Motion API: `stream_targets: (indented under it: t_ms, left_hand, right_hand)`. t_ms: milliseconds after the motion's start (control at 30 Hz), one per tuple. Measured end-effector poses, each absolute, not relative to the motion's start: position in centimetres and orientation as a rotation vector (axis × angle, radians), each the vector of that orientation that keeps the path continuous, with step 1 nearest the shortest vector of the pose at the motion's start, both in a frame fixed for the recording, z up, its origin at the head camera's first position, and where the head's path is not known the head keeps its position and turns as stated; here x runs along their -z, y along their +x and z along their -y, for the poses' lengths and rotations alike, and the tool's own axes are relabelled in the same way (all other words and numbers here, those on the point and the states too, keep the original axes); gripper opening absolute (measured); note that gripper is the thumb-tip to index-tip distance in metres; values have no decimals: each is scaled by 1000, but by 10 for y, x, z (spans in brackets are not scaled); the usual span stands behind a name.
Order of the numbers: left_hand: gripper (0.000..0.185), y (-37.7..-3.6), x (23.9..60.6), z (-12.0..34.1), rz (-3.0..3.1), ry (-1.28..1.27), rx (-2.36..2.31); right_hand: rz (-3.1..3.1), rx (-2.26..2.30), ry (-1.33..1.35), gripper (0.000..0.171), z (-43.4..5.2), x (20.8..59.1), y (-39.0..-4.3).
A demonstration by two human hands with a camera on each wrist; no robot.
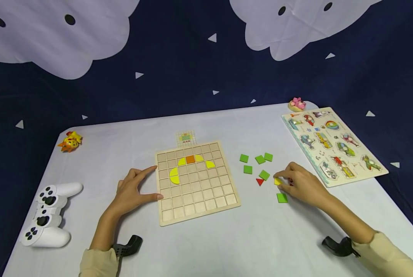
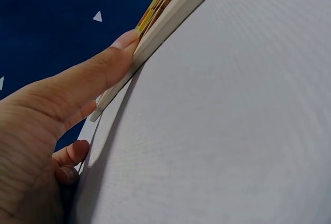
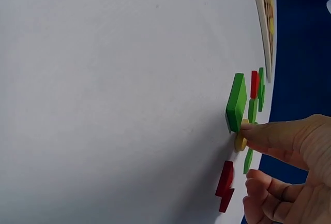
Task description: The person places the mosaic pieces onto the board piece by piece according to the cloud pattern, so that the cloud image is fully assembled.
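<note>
A wooden grid board (image 1: 206,192) lies mid-table with several yellow curved pieces (image 1: 174,176) and an orange square (image 1: 190,159) in its upper rows. My left hand (image 1: 154,183) rests against its left edge, index finger and thumb straight. The left wrist view shows that fingertip (image 2: 126,40) pressing the board's side (image 2: 170,22). To the right, my right hand (image 1: 282,181) pinches a small yellow piece (image 1: 277,181) on the table. The right wrist view shows the yellow piece (image 3: 240,142) at the fingertips (image 3: 253,131), beside a green square (image 3: 237,102) and a red piece (image 3: 226,185).
Several loose green squares (image 1: 248,169) and a red triangle (image 1: 260,181) lie right of the board. A pattern card (image 1: 185,137) sits behind it. A peg puzzle (image 1: 332,144) and pink toy (image 1: 297,104) are far right. White controllers (image 1: 47,213) and an orange toy (image 1: 69,141) are left.
</note>
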State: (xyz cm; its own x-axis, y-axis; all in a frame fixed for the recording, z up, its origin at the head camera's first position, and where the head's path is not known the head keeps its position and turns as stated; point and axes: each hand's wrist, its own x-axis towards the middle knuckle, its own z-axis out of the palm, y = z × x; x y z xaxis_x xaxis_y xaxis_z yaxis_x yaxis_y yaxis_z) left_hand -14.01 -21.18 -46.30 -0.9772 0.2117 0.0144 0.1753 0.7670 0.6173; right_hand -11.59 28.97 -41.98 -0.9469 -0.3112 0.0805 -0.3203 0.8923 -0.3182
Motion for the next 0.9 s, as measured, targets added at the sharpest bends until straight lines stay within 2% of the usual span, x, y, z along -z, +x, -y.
stream_targets:
  t_ms: [233,467,700,900]
  left_hand:
    - [97,-141,464,212,-2908,320,-999]
    - [98,-141,465,212,-2915,308,-994]
    - [98,-141,466,212,-2910,304,-989]
    - [98,-140,466,212,-2908,307,-997]
  right_hand:
    - [3014,-461,489,23,-291,419,-114]
    - [3021,-411,528,33,-296,416,-110]
    - [2992,-419,546,31,-299,421,-107]
    - [2946,-408,511,37,-297,425,-105]
